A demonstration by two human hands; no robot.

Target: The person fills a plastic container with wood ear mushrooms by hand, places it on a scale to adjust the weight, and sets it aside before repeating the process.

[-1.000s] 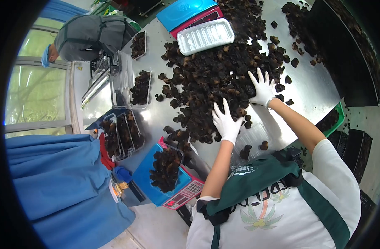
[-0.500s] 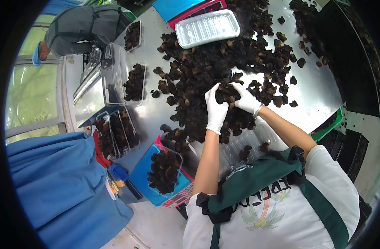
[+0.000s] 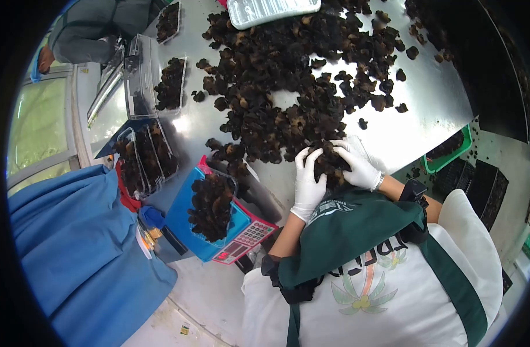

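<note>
My left hand (image 3: 309,184) and my right hand (image 3: 359,168), both in white gloves, are curved around a clump of dark wood ear mushrooms (image 3: 332,166) close to my body. Their fingers press on the clump from either side. Part of a clear plastic tray (image 3: 359,148) shows behind my right hand; the rest is hidden by my hands and apron. Beyond my fingers spreads a large pile of loose wood ear mushrooms (image 3: 259,115) on the metal table (image 3: 415,121).
A filled tray (image 3: 210,208) sits on a blue and pink scale (image 3: 242,240) to the left. More filled trays (image 3: 171,84) line the table's left side. An unfilled tray (image 3: 271,11) lies at the back. A green crate (image 3: 450,149) is at right. Another person (image 3: 83,32) bends at upper left.
Both hands have come back from the pile toward my body with a clump of mushrooms between them. A bare patch of metal now shows in the pile. The view has tilted downward.
</note>
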